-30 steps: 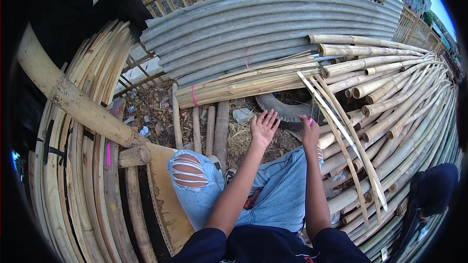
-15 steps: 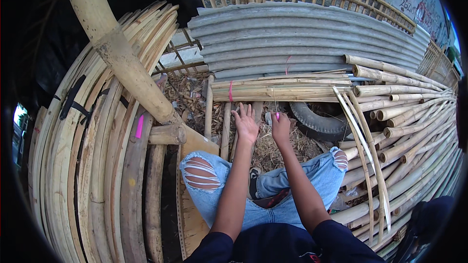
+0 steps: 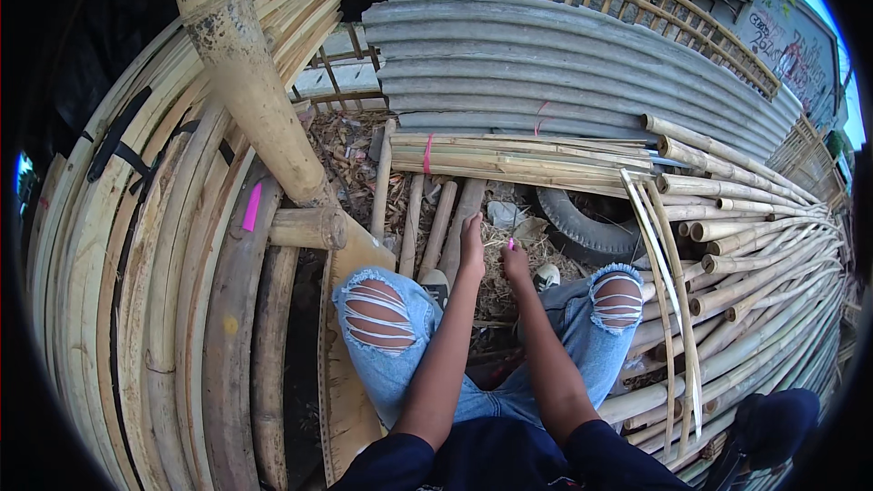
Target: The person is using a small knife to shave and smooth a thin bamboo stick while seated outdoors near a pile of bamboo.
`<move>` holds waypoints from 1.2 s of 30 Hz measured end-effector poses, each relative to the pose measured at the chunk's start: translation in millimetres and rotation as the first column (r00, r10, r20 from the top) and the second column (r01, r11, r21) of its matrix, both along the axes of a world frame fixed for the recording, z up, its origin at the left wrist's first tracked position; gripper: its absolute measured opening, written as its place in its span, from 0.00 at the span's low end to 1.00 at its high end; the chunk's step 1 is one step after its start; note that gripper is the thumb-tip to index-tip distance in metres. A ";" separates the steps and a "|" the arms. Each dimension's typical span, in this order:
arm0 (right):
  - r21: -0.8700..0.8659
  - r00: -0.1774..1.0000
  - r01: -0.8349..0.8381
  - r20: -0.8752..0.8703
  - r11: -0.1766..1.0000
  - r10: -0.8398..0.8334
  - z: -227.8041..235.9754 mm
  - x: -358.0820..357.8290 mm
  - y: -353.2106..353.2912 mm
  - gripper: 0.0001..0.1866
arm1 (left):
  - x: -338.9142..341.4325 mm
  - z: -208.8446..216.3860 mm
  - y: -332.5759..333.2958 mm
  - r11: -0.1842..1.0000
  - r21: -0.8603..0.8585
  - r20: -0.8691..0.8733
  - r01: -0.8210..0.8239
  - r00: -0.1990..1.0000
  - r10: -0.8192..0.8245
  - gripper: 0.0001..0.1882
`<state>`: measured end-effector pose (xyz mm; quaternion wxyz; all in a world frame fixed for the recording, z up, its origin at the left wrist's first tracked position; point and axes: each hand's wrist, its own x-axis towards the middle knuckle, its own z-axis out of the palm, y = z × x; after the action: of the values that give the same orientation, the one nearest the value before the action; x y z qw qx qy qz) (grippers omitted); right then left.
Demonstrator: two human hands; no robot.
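My left hand (image 3: 471,247) is held up edge-on above the ground between my knees, fingers stretched out together and nothing in it. A short gap to its right, my right hand (image 3: 516,264) is closed around a slim tool with a pink part (image 3: 511,244) showing at the top of the fist. A thin shaft seems to rise from it; its kind is too small to make out. Beyond both hands lies a bundle of split bamboo strips (image 3: 527,162), tied with a pink band (image 3: 427,154).
A black tyre (image 3: 591,232) lies under the bundle's right part. Bamboo poles (image 3: 727,264) are piled at right, with bent strips (image 3: 668,300) leaning there. Split bamboo (image 3: 136,282) and a thick slanting post (image 3: 255,100) stand at left. Corrugated sheeting (image 3: 564,64) runs behind.
My left hand has turned from palm up to edge-on and lowered. My right hand has lowered with the pink tool. My legs have shifted, and both shoes now show between my knees.
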<state>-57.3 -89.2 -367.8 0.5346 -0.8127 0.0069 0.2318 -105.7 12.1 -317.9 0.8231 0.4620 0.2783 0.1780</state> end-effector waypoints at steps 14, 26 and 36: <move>-0.396 0.717 -0.434 0.392 0.809 0.576 105.9 88.0 15.1 0.10 | 53.4 10.7 -20.7 0.969 -0.193 -0.114 0.157 0.977 -0.181 0.30; -0.151 0.936 -0.107 0.319 0.983 0.150 100.4 253.0 21.7 0.17 | 253.4 -11.8 64.8 0.151 0.711 -0.627 0.687 0.717 -0.304 0.19; -0.275 0.986 -0.113 0.090 0.955 0.142 56.2 265.7 35.8 0.17 | 315.6 -86.1 85.4 0.137 0.810 -0.583 0.571 0.809 0.075 0.29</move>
<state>208.3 -53.4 -311.7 0.4029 -0.8878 -0.0433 0.2181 209.9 97.6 -404.0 0.2516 0.9430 0.2137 0.0410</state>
